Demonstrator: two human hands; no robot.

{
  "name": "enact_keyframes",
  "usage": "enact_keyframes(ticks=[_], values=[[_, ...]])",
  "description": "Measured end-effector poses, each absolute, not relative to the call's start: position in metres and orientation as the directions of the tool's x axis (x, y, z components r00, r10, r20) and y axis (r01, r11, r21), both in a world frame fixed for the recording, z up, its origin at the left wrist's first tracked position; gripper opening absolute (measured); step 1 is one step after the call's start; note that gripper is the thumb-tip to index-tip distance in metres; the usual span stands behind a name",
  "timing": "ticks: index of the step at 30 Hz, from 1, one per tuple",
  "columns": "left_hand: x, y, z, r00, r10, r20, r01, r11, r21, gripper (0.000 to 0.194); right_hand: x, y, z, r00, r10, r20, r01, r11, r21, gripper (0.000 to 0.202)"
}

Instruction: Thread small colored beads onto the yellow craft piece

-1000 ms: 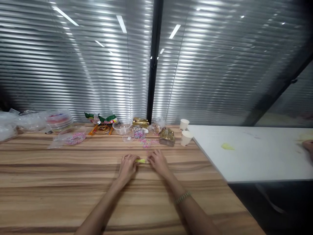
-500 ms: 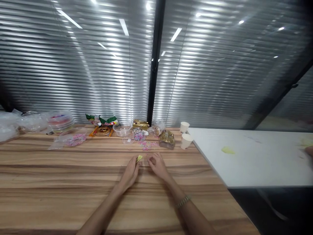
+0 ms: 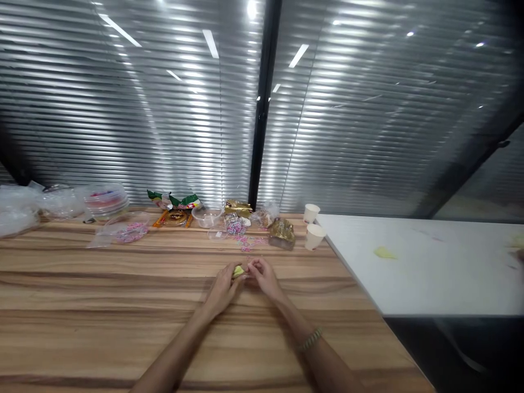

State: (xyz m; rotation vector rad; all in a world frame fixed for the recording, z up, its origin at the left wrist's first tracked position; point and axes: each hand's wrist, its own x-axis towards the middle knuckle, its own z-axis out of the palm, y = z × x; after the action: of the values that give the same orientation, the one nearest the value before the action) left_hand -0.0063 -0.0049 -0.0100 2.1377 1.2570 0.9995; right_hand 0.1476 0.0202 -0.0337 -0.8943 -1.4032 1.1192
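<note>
My left hand (image 3: 223, 286) and my right hand (image 3: 263, 275) meet over the wooden table (image 3: 102, 305), fingertips together. Between them sits a small yellow-green piece (image 3: 238, 271), pinched by my left fingers and touched by my right fingers. Its exact kind is too small to tell. A beaded bracelet (image 3: 309, 339) circles my right wrist. Just beyond my hands lie scattered pink and white paper clips (image 3: 245, 241).
Along the far edge stand a clear bowl (image 3: 207, 216), snack packets (image 3: 174, 201), a gold wrapper (image 3: 281, 231), plastic bags and lidded tubs (image 3: 105, 200). Two paper cups (image 3: 313, 236) stand by a white table (image 3: 429, 273) with a yellow scrap (image 3: 383, 252). Another person's hand (image 3: 519, 254) shows at far right.
My hands parted slightly with the yellow-green piece lifted in my left fingers, then came together again on it. The view drifted a little.
</note>
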Motion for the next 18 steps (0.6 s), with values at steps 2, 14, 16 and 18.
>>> enact_keyframes(ticks=[2, 14, 16, 18], values=[[-0.005, -0.005, -0.007, 0.321, 0.878, 0.355, 0.515, -0.477, 0.712, 0.024, 0.145, 0.018, -0.034, -0.202, 0.949, 0.242, -0.107, 0.224, -0.969, 0.028], [-0.009, -0.003, -0.005, 0.336, 0.892, 0.303, 0.525, -0.445, 0.726, 0.012, 0.146, 0.005, -0.022, -0.288, 0.941, 0.177, -0.04, 0.173, -0.984, 0.029], [-0.009, -0.003, -0.005, 0.3, 0.906, 0.299, 0.542, -0.42, 0.728, 0.012, 0.147, 0.003, -0.02, -0.283, 0.943, 0.176, -0.024, 0.177, -0.984, 0.029], [-0.01, -0.003, -0.003, 0.286, 0.917, 0.279, 0.534, -0.394, 0.748, 0.016, 0.147, 0.001, -0.018, -0.283, 0.942, 0.183, -0.027, 0.183, -0.983, 0.028]])
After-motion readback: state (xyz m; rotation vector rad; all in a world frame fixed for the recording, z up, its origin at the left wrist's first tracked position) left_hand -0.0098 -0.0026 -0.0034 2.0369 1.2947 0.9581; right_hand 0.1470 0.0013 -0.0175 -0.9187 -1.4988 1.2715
